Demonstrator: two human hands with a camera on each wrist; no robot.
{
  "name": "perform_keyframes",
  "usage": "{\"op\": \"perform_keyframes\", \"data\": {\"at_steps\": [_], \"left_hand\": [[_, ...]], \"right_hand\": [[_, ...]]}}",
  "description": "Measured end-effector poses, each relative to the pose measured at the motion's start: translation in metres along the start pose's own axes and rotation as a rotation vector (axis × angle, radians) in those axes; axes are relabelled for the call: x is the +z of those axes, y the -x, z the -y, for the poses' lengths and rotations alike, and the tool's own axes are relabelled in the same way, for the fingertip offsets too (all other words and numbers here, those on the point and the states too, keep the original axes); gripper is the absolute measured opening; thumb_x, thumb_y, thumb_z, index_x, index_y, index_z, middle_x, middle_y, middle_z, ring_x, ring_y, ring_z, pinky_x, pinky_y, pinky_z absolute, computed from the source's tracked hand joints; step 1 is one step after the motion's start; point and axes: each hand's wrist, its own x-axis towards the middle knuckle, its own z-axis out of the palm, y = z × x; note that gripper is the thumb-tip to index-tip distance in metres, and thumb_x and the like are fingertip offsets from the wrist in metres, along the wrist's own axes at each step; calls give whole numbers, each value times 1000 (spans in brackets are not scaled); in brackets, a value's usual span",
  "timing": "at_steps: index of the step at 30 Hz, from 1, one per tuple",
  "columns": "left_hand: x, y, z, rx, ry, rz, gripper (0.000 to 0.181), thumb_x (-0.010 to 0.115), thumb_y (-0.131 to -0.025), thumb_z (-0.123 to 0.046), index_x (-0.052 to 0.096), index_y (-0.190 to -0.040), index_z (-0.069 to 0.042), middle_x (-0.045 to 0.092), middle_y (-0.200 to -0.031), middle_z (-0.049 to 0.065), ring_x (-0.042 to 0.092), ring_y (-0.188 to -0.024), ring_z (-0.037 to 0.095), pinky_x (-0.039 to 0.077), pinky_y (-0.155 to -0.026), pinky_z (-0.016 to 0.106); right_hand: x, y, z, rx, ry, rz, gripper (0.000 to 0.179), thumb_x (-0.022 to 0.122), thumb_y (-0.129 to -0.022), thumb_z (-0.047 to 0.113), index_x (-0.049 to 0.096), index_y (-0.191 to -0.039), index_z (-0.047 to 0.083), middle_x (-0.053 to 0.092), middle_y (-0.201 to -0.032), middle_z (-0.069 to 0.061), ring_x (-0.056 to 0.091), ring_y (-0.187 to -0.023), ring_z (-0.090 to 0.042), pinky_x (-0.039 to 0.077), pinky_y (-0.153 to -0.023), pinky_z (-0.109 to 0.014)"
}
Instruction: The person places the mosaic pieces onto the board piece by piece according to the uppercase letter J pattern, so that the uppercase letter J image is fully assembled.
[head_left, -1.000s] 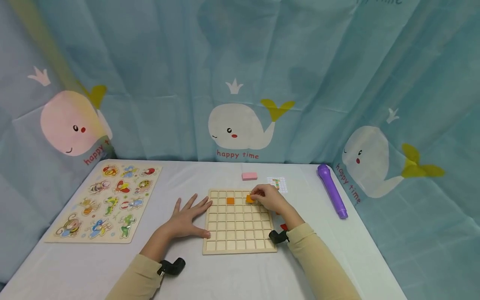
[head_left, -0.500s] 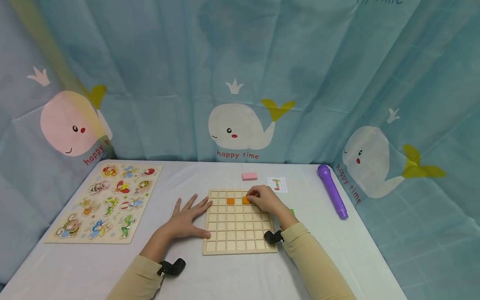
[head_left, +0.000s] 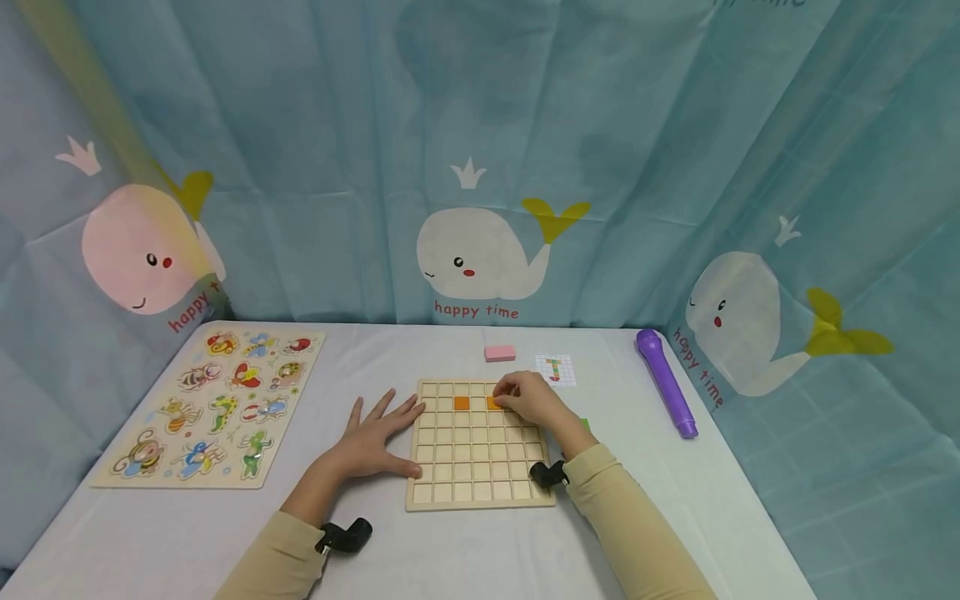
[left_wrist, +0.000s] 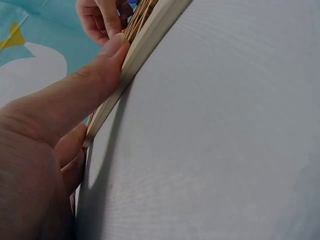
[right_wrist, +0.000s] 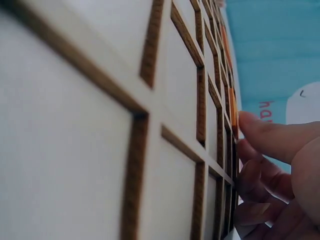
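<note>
A wooden grid board (head_left: 472, 471) lies in the middle of the white table. My left hand (head_left: 367, 443) spreads its fingers along the board's left edge, with thumb and fingertips on the rim; the left wrist view shows the thumb (left_wrist: 85, 85) lying against that rim. One orange square tile (head_left: 461, 403) sits in a cell of the second row. Two cells to its right, my right hand (head_left: 531, 397) pinches another orange tile (head_left: 492, 402), partly hidden by the fingers. In the right wrist view the thumb (right_wrist: 265, 132) is right at this orange tile (right_wrist: 233, 112), low in the grid.
A pattern card (head_left: 555, 370) and a pink block (head_left: 499, 353) lie behind the board. Something green (head_left: 584, 424) peeks out by the right wrist. A purple microphone-shaped stick (head_left: 667, 385) lies at right, an insect puzzle board (head_left: 213, 408) at left.
My right hand has shifted slightly left with the orange tile, bringing it to the second row, and the tile now shows lower among the fingers. The left hand stays on the board's edge.
</note>
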Motion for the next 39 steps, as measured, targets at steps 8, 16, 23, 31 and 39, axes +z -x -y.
{"op": "perform_keyframes", "data": {"at_steps": [8, 16, 23, 31, 39], "left_hand": [[1, 0, 1, -4, -1, -5, 116, 79, -64, -74, 36, -159, -23, 28, -167, -1, 7, -157, 38, -10, -117, 72], [3, 2, 2, -7, 9, -7, 116, 79, -64, -75, 35, -159, -24, 28, -167, -1, 8, -156, 39, -10, -117, 72], [2, 0, 2, -3, 2, -16, 116, 79, -63, -74, 36, -158, -23, 29, -166, -1, 8, -156, 39, -10, -117, 72], [1, 1, 0, -5, 2, -13, 115, 79, -64, -74, 36, -158, -24, 29, -167, -2, 8, -157, 38, -9, -117, 72], [1, 1, -1, -2, 6, -14, 115, 80, -64, -73, 37, -158, -23, 29, -167, 0, 8, -156, 39, -9, -116, 73]], "right_hand": [[-13, 10, 0, 52, -33, -11, 12, 71, -96, 26, 75, -105, 17, 68, -94, 6, 61, -79, -13, 53, -70, -32], [-29, 26, -11, 93, -48, -85, 14, 72, -95, 28, 75, -104, 18, 69, -97, 4, 61, -79, -14, 54, -71, -32], [-39, 41, -24, 157, -63, -114, 16, 72, -95, 29, 75, -107, 17, 70, -98, 2, 60, -79, -15, 52, -64, -30], [-45, 49, -37, 196, -38, -125, 15, 75, -93, 22, 75, -105, 14, 69, -94, 1, 60, -79, -14, 52, -69, -28], [-45, 54, -43, 255, -16, -151, 23, 83, -85, 26, 75, -102, 12, 65, -88, 0, 56, -77, -16, 47, -67, -28]]}}
